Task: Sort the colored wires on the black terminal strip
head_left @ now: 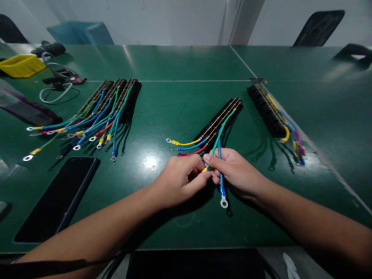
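Note:
A black terminal strip [217, 119] lies slanted on the green table, with yellow, blue, red and green wires running from it toward me. My left hand [186, 176] pinches the yellow-sleeved end of the green wire [223, 126]; the lug at its tip is hidden by the fingers. Just to the right, my right hand [232, 168] holds the same green wire a little higher up, between thumb and fingers. A blue wire [221, 176] passes by the right fingers, its ring lug [224, 202] hanging below them.
Several wired strips [116, 99] lie at the left, above a phone [58, 199]. Another wired strip [267, 112] is at the right. A yellow bin [21, 66], cables [56, 87] and a plastic pouch [27, 106] sit at the far left. Chairs stand beyond the green table [174, 62].

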`<state>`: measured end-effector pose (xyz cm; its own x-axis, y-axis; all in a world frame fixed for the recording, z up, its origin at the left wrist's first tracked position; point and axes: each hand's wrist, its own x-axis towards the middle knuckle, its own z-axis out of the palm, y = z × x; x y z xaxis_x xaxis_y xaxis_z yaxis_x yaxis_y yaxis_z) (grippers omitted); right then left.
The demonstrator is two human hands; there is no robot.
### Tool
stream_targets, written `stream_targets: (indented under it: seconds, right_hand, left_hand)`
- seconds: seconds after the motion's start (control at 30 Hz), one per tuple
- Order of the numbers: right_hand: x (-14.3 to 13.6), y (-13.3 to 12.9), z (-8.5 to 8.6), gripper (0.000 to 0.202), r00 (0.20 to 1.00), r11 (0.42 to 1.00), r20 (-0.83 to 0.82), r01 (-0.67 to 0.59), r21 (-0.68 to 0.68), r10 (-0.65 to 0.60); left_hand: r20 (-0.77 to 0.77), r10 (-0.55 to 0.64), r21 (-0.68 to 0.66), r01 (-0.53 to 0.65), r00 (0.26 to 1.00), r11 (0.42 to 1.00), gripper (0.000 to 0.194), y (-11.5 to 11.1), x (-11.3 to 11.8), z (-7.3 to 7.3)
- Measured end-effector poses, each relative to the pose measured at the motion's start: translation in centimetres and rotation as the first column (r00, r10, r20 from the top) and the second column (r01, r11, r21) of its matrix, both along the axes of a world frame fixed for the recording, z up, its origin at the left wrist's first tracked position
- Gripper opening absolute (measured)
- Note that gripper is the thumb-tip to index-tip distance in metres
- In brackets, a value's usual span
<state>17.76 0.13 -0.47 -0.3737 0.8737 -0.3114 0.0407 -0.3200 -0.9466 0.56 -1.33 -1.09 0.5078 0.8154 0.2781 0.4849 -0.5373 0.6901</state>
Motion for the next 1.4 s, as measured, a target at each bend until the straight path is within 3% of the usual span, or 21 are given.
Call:
stream_targets:
  seconds: [0.13, 0.3, 0.63, 0.87, 1.17, 1.4]
  right_hand:
    - [-0.02, 0.01, 0.03, 0.025, 1.0, 1.0, 0.002, -0.002, 0.005, 0.002]
    - [-0.01, 0.01, -0.05, 0.024, 1.0, 1.0, 0.016, -0.021, 0.003, 0.021]
    - [-0.02, -0.03, 0.03, 0.024, 0.999, 1.0, 0.032, -0.004, -0.004, 0.004]
    - [0.01, 0.02, -0.15, 0.023, 1.0, 1.0, 0.001, -0.021, -0.011, 0.021]
    - [-0.08, -0.08, 0.17, 0.023, 1.0, 1.0, 0.01, 0.014, -0.009, -0.014]
    - [-0.08, -0.04, -0.08, 0.024, 1.0, 1.0, 0.002, 0.0, 0.003, 0.0]
  left_hand:
    - [-0.027, 0.003, -0.002, -0.003, 1.0, 1.0, 0.019, 0.03, 0.02, 0.31]
    - [-0.042, -0.01, -0.109, 0.005, 0.999, 0.994, 0.023, 0.15, 0.18, 0.69]
    - [-0.025, 0.004, -0.044, -0.005, 1.0, 0.999, 0.018, 0.06, 0.03, 0.33]
    - [-0.052, 0.005, -0.167, -0.014, 0.999, 0.986, 0.023, 0.12, 0.16, 0.74]
    - [0.044, 0.013, -0.1, -0.009, 0.999, 0.995, 0.017, -0.28, 0.14, 0.5]
    - [-0.037, 0.039, -0.053, -0.041, 0.999, 0.998, 0.019, -0.12, 0.1, 0.54]
